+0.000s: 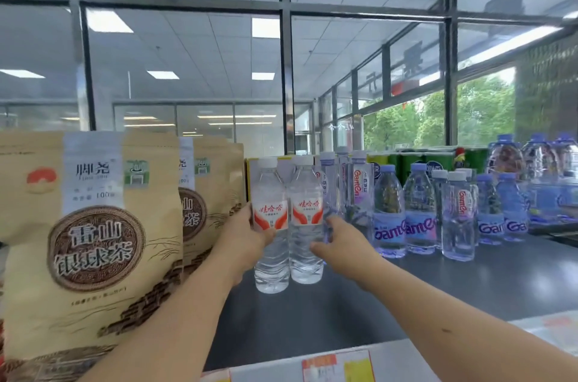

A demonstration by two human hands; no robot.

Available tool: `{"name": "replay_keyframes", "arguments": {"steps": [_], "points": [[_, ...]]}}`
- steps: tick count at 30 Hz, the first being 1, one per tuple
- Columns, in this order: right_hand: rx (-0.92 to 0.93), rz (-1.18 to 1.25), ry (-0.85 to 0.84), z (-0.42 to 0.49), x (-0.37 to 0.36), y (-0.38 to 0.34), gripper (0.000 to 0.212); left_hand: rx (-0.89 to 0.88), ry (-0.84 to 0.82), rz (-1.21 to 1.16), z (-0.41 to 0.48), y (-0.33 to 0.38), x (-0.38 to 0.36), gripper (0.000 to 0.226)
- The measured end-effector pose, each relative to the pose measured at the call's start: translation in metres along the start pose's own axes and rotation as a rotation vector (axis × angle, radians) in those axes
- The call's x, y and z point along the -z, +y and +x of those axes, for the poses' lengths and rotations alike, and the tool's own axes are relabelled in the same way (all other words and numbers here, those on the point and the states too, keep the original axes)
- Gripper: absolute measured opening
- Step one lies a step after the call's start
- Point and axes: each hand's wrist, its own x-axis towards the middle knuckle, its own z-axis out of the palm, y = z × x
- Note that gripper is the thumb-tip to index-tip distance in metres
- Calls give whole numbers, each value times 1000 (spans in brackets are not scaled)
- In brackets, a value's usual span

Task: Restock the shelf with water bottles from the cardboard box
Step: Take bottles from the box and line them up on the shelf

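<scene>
Between tea pouches (pixel 93 241) and blue-label bottles (pixel 389 225), left hand (pixel 250 236) around one red-label bottle (pixel 270 216), right hand (pixel 342 245) around its neighbour (pixel 306 216).

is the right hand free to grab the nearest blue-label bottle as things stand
Likely not yet: the right hand grips the right red-label bottle. The blue-label bottle stands just right of it, its front unblocked.
</scene>
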Motion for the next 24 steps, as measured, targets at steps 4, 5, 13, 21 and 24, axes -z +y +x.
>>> {"name": "replay_keyframes", "arguments": {"steps": [4,5,13,21,24], "points": [[12,52,11,8,-10,6,29,-1,13,12,9,-2,-7,37],[13,63,16,9,-12,7,27,2,9,16,10,-3,-8,38],[28,71,35,1,-16,7,30,-23,2,-11,11,-9,-10,45],[123,48,125,-30,-6,-5,44,-175,97,-11,-24,17,-20,67],[168,57,149,-50,3,-7,54,-211,112,51,-51,32,-32,58]]}}
